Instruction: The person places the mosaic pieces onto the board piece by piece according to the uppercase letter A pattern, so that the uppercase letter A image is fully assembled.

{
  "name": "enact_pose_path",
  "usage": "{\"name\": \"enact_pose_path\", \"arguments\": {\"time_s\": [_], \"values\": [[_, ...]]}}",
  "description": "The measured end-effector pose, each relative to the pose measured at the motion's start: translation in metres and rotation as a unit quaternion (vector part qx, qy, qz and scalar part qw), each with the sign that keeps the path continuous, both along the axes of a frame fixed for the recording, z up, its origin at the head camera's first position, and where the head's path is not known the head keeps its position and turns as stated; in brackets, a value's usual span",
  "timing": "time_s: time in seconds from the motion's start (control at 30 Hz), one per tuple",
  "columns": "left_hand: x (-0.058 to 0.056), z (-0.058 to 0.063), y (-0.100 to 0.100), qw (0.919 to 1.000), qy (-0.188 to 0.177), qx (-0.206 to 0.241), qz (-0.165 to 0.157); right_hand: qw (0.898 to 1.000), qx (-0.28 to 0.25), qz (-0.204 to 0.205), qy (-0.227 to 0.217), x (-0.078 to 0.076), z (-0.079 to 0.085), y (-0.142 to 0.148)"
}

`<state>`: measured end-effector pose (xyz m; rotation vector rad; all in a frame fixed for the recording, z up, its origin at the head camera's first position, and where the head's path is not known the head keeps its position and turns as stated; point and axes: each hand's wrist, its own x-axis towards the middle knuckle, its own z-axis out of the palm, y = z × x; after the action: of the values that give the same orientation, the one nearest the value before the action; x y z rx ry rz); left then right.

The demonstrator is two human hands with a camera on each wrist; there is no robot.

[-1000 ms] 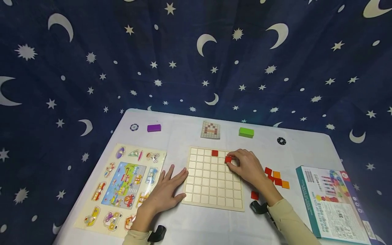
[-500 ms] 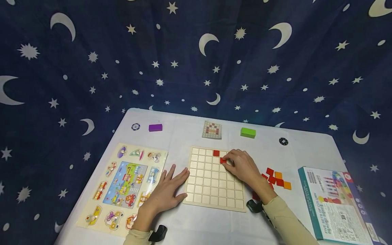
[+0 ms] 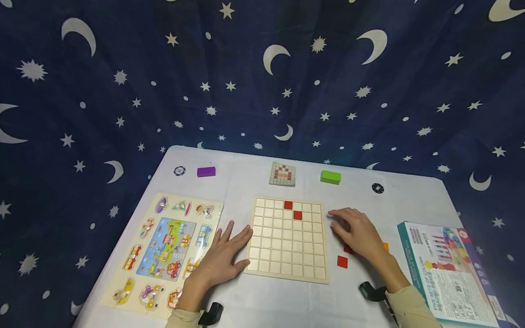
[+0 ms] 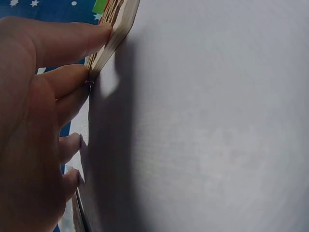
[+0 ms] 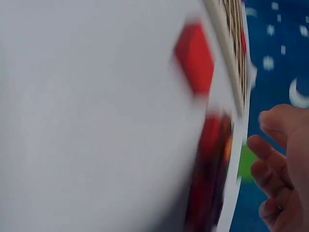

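A wooden grid board (image 3: 287,247) lies mid-table. Two red square tiles (image 3: 297,215) sit in its upper rows, diagonal to each other. My left hand (image 3: 221,259) lies with fingers spread at the board's left side; in the left wrist view, the thumb and a finger touch its edge. To the right of the board, my right hand (image 3: 361,234) hovers over the loose tiles, fingers loosely bent and holding nothing. It hides most of the pile, leaving a bit of an orange tile (image 3: 385,246) visible. One red tile (image 3: 342,261) lies apart, below the hand.
Behind the board lies a small pattern card (image 3: 282,174), between a purple block (image 3: 206,171) and a green block (image 3: 330,177). A picture puzzle (image 3: 166,248) occupies the left side, a box (image 3: 449,273) the right. Two round chips, one white-and-dark (image 3: 179,171) and one black (image 3: 378,188), lie farther back.
My right hand has slid the second red tile leftward into a cell, let go of it, and moved right over the loose tiles. The left hand stays in place.
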<state>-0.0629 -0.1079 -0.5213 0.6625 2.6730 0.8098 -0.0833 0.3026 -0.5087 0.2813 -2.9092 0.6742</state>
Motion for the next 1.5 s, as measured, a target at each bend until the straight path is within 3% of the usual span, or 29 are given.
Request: {"name": "enact_pose_path", "arguments": {"time_s": [0.1, 0.27, 0.63, 0.87, 1.1, 1.3, 1.5], "values": [[0.0, 0.0, -0.001, 1.0, 0.0, 0.0, 0.004, 0.999, 0.029, -0.038, -0.003, 0.01, 0.001, 0.031], [0.0, 0.0, -0.002, 1.0, -0.003, 0.0, 0.007, 0.995, 0.06, -0.072, -0.043, 0.02, 0.0, 0.061], [0.0, -0.001, 0.0, 0.9999, -0.009, 0.002, 0.006, 0.994, 0.079, -0.07, -0.033, 0.019, -0.003, 0.067], [0.001, 0.0, 0.001, 0.9999, -0.009, 0.008, 0.007, 0.995, 0.072, -0.068, 0.025, 0.011, -0.002, 0.054], [0.0, 0.002, 0.001, 0.9999, -0.009, 0.0, 0.008, 0.995, 0.043, -0.003, 0.09, 0.0, -0.007, 0.013], [0.0, 0.001, 0.0, 0.9999, -0.007, 0.0, 0.008, 0.995, 0.033, 0.052, 0.076, -0.007, -0.01, -0.027], [0.001, 0.0, 0.0, 1.0, -0.004, 0.003, 0.001, 0.995, 0.028, 0.075, 0.053, -0.011, -0.013, -0.048]]}}
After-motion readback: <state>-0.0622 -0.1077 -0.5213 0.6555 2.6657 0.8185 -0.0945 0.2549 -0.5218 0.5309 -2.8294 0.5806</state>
